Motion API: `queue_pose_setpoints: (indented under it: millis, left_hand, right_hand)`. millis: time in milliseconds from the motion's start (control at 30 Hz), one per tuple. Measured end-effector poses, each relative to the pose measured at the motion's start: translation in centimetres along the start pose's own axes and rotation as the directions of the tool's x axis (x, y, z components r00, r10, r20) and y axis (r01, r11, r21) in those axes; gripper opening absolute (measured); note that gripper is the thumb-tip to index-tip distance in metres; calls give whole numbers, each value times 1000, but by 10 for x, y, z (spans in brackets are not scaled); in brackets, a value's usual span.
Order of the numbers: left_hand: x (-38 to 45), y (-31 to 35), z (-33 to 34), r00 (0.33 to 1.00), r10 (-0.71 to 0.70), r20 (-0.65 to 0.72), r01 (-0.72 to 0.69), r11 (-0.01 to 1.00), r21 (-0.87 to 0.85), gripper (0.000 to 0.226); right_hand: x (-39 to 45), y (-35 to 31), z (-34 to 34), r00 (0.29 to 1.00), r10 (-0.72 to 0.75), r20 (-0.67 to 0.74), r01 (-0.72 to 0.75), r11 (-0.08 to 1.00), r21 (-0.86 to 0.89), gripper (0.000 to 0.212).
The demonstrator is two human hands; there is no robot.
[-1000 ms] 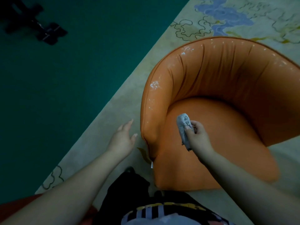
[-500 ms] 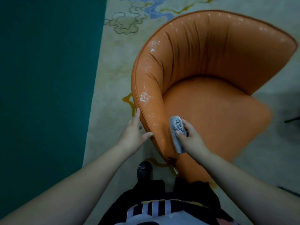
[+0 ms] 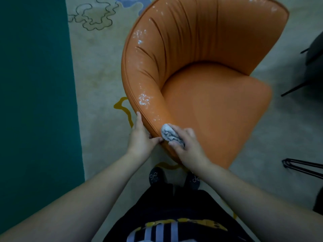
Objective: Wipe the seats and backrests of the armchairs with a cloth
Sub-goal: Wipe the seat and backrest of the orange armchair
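Note:
An orange leather armchair (image 3: 209,95) with a curved, pleated backrest stands on a pale patterned rug just in front of me. My right hand (image 3: 187,145) grips a bunched grey cloth (image 3: 170,134) and presses it against the near end of the chair's left arm. My left hand (image 3: 140,138) rests on the outer side of that same arm end, fingers along the outside and thumb across the front edge. White shiny patches show along the arm's top edge.
A dark teal floor (image 3: 35,102) runs along the rug's left edge. Black metal legs of other furniture (image 3: 302,167) stick in from the right. My black shoes (image 3: 157,177) stand on the rug just below the chair.
I have stepped closer and turned over the chair. My left hand moved from open air onto the arm's outer side. The cloth came down onto the arm's near end.

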State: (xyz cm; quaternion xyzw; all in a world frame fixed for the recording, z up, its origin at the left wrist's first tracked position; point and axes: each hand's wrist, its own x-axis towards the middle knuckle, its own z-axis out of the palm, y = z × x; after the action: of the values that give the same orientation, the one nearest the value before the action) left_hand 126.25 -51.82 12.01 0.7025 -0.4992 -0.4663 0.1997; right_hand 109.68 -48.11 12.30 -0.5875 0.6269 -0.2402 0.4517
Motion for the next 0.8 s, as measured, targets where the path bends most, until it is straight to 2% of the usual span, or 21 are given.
queue_pose_setpoints:
  millis: [100,200,267,433,467,600,633,767,800]
  left_hand:
    - [-1,-1,-1,1000,5,-3,-6,998,-62,129]
    - [5,-3,-4,999,21,36,-18,996,-85,134]
    - [11,-5,-8,998,24,64,-19,996,-85,135]
    - [19,-7,-11,998,27,53,-22,996,-82,134]
    - [19,-7,-10,999,20,42,-16,996,-88,134]
    - [19,-9,-10,998,1,57,8,988,-153,135]
    - [21,-9,-13,997,-4,71,16,985,-175,135]
    - [26,-11,-20,995,-8,101,33,969,-244,132]
    - [27,-12,-20,994,-4,110,33,966,-258,132]
  right_hand:
    - [9,5,13,996,10,-84,-10,1000,6,56]
    - [27,9,10,946,217,-241,-179,969,171,47]
    - [26,14,2,915,281,-291,-227,952,204,44]
    - [-8,19,9,983,9,-183,10,995,104,53]
    - [-1,18,12,980,19,-199,1,995,102,53]
    - [45,10,9,937,251,-243,-198,955,220,45]
    - [46,10,8,935,253,-249,-201,955,217,46]
    - [15,8,16,976,-27,-215,53,992,115,54]
    - [16,8,19,977,-57,-207,77,993,89,55]
